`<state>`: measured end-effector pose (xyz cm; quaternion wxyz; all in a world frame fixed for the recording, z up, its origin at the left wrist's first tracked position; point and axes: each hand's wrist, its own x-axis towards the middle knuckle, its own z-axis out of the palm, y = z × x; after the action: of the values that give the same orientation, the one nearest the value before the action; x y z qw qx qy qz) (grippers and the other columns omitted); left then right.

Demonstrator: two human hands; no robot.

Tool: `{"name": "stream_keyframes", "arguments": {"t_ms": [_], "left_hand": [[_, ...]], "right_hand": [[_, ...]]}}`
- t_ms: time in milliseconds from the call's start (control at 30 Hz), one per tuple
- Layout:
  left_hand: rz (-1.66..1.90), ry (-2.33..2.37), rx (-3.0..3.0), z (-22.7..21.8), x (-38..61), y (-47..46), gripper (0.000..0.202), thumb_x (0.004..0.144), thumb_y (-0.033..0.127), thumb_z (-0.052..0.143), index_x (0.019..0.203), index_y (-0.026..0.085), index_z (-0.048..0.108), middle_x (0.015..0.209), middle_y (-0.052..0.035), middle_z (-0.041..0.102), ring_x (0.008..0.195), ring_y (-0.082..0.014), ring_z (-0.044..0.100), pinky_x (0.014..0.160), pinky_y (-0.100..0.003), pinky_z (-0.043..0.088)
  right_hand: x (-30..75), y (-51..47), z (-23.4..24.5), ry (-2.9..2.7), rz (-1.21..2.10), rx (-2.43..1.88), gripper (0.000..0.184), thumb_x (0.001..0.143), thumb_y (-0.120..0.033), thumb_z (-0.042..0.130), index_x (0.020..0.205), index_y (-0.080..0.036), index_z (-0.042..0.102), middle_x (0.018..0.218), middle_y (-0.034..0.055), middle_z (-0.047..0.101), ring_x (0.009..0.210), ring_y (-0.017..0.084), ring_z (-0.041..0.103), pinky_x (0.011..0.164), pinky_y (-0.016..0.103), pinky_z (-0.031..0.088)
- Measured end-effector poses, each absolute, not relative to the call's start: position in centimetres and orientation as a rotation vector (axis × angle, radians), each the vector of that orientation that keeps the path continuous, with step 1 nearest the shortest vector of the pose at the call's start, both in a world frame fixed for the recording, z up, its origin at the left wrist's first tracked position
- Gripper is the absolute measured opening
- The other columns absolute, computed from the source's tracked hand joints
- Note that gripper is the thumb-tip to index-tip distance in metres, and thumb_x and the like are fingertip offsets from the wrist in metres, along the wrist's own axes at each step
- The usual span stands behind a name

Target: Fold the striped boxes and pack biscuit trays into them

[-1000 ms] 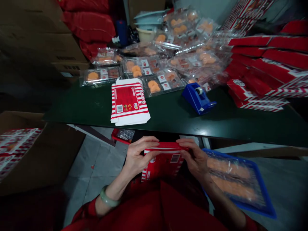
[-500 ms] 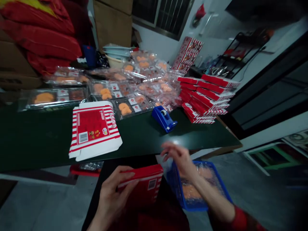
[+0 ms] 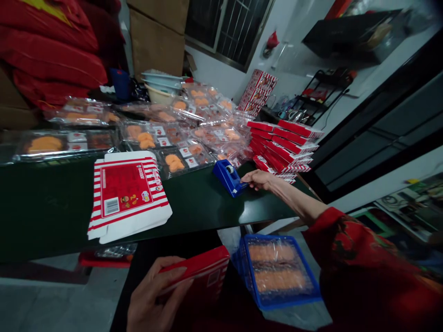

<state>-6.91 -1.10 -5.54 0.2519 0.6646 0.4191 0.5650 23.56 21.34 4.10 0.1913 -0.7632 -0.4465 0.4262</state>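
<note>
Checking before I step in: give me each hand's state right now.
Left hand: closed on a red box.
Right hand: partly closed at the blue tape dispenser; whether its grip holds tape cannot be told.

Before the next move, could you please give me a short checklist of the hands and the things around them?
1. Red box in hand: ok, the left hand grips it near the table's edge.
2. Right hand at the tape dispenser: ok, its fingertips are at the dispenser's right end.
3. Dispenser upright on the green table: ok.
4. Tape between the right fingertips: cannot tell, too small to make out.
5. Flat cartons apart from the dispenser: ok, they lie to its left with bare table between.
6. Tape on the red box: cannot tell, it is too dark.
</note>
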Motion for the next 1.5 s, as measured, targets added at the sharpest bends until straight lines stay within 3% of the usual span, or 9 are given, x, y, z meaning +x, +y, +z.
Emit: {"name": "stream_keyframes", "arguments": {"t_ms": [100,233,467,667,1000,1133,1233,1400,1500], "left_hand": [[1.529,1.147,1.797,-5.5,-6.8,-1.1,0.006,0.082,0.020,0.062,0.088,0.022,0.064,0.092,-0.0028,0.064,0.072,-0.0120,0.068,0.055,-0.018,0.057],[1.556,1.121,1.807,-5.3,-6.4,-1.1,0.005,0.082,0.022,0.062,0.087,0.021,0.064,0.091,-0.0028,0.064,0.070,-0.0119,0.068,0.054,-0.018,0.057],[1.539,1.103,1.789,-5.5,-6.0,-1.2,0.009,0.081,0.020,0.063,0.090,0.022,0.064,0.094,-0.0027,0.063,0.074,-0.0122,0.068,0.053,-0.016,0.056],[1.493,1.090,1.765,-5.5,-5.9,-1.1,0.013,0.080,0.018,0.064,0.093,0.022,0.063,0.098,-0.0040,0.063,0.078,-0.0134,0.068,0.059,-0.019,0.057],[1.478,1.290,1.880,-3.9,-6.2,-1.4,0.008,0.078,0.022,0.067,0.085,0.019,0.066,0.092,-0.0053,0.070,0.078,-0.0156,0.069,0.068,-0.024,0.058],[1.701,1.555,1.929,-1.9,-6.3,-2.2,0.016,0.075,0.016,0.070,0.090,0.020,0.067,0.092,-0.0026,0.070,0.077,-0.0128,0.067,0.071,-0.023,0.056],[1.758,1.670,2.113,-0.9,-5.4,-2.3,0.021,0.075,0.010,0.070,0.093,0.020,0.066,0.095,-0.0028,0.069,0.077,-0.0110,0.067,0.069,-0.019,0.055],[1.743,1.636,2.366,-2.2,-2.8,-1.5,0.014,0.078,0.009,0.066,0.088,0.018,0.066,0.092,-0.0045,0.069,0.077,-0.0121,0.069,0.067,-0.019,0.056],[1.739,1.570,2.420,-3.0,-1.9,-1.4,0.013,0.079,0.008,0.064,0.087,0.018,0.065,0.092,-0.0053,0.070,0.078,-0.0124,0.070,0.067,-0.018,0.056]], "right_hand": [[23.1,21.2,3.7,-1.134,1.281,-2.161,0.018,0.090,-0.028,0.056,0.098,-0.012,0.060,0.085,0.0015,0.062,0.066,0.009,0.059,0.058,0.024,0.051],[22.5,20.9,2.6,-0.972,1.283,-2.094,0.030,0.091,-0.032,0.055,0.116,-0.015,0.055,0.115,0.0081,0.059,0.096,0.019,0.060,0.080,0.038,0.053],[23.1,20.2,1.3,-0.818,1.075,-1.790,0.033,0.090,-0.032,0.055,0.119,-0.016,0.054,0.118,0.0086,0.057,0.099,0.020,0.060,0.083,0.040,0.052],[24.4,17.8,0.5,-0.770,1.113,-1.587,0.021,0.092,-0.025,0.053,0.109,-0.013,0.057,0.105,0.0058,0.061,0.087,0.015,0.062,0.073,0.032,0.054],[24.8,18.0,-1.2,-0.805,1.293,-1.798,0.033,0.090,-0.032,0.055,0.119,-0.016,0.054,0.118,0.0088,0.057,0.100,0.020,0.059,0.083,0.041,0.052],[23.2,14.4,-0.9,-0.886,1.259,-1.794,0.018,0.090,-0.026,0.055,0.101,-0.012,0.058,0.092,0.0042,0.062,0.071,0.011,0.060,0.062,0.025,0.052],[20.2,9.0,0.2,-0.987,1.342,-1.658,0.016,0.086,-0.021,0.058,0.072,-0.014,0.054,0.058,-0.0045,0.051,0.041,0.004,0.041,0.037,0.016,0.032],[14.0,1.4,1.4,-1.033,1.821,-0.981,0.034,0.075,-0.044,0.066,0.064,-0.017,0.048,0.055,-0.0063,0.051,0.036,0.003,0.039,0.032,0.015,0.026],[12.4,0.4,0.9,-0.940,1.823,-0.997,0.038,0.070,-0.046,0.069,0.060,-0.017,0.047,0.051,-0.0071,0.050,0.033,0.002,0.037,0.031,0.015,0.025]]}}
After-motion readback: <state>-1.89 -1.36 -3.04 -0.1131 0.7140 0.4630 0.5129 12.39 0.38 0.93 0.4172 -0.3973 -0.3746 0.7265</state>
